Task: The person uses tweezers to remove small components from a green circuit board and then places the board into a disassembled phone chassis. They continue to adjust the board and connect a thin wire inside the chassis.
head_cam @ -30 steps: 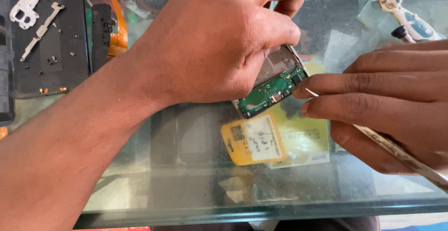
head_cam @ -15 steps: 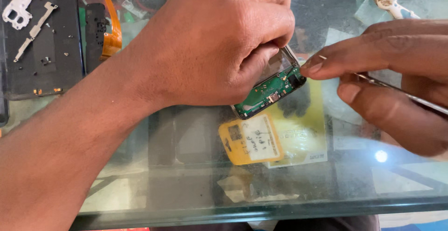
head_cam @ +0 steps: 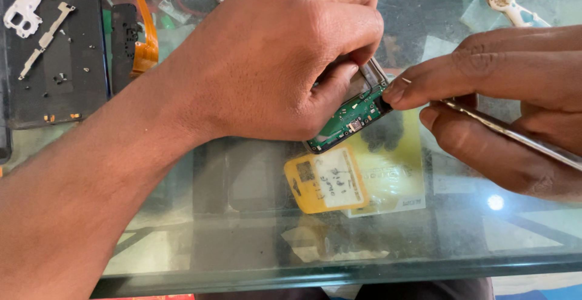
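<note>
1. We see a small green circuit board (head_cam: 350, 118) in a metal frame, pinched in our left hand (head_cam: 285, 57) just above the yellow tag (head_cam: 327, 179) lying on the glass counter (head_cam: 242, 239).
2. We judge the board light, stiff, thin and fragile; best held by the frame edges, off the components.
3. Left hand: fingers curled shut around the frame, thumb pressing its face, forearm crossing in from lower left of the tag.
4. Right hand (head_cam: 515, 112), up and right of the tag: fingers closed on a thin metal tool (head_cam: 515, 135), index fingertip touching the board's right end.
5. Black mat (head_cam: 54, 63) with loose metal parts sits far left of the tag.
</note>
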`<state>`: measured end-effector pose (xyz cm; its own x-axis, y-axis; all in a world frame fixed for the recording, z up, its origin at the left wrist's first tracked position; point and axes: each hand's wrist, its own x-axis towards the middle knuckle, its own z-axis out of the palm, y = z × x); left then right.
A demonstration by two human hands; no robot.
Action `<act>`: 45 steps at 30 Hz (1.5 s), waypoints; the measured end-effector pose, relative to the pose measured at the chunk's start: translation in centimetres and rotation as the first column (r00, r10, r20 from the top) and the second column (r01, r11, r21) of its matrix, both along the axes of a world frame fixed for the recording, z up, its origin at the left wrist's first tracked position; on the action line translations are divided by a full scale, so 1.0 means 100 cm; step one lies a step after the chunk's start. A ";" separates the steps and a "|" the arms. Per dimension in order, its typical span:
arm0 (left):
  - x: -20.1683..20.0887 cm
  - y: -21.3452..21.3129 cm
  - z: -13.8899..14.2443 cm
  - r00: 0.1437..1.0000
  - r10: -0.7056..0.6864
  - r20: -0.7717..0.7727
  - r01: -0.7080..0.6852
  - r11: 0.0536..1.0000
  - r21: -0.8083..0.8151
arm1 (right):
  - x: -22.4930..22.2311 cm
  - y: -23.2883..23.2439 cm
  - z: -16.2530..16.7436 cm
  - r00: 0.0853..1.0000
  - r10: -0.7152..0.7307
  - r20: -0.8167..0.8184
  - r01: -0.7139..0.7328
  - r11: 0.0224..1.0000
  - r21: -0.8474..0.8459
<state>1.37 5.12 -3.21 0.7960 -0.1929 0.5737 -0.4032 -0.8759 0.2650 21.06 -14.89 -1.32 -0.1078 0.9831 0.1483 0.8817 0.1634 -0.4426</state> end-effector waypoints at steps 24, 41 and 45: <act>0.004 -0.010 -0.002 0.995 0.086 0.051 -0.095 0.969 0.229 | 0.000 0.000 0.002 1.000 -0.005 0.029 0.005 1.000 0.008; 0.005 -0.014 0.004 1.000 0.023 -0.002 -0.023 0.993 0.114 | -0.007 0.003 0.009 0.995 -0.081 0.051 0.081 0.997 0.006; 0.005 -0.016 0.002 0.997 0.076 0.014 -0.077 0.958 0.276 | -0.007 0.004 0.010 0.998 -0.054 0.014 0.053 0.999 0.004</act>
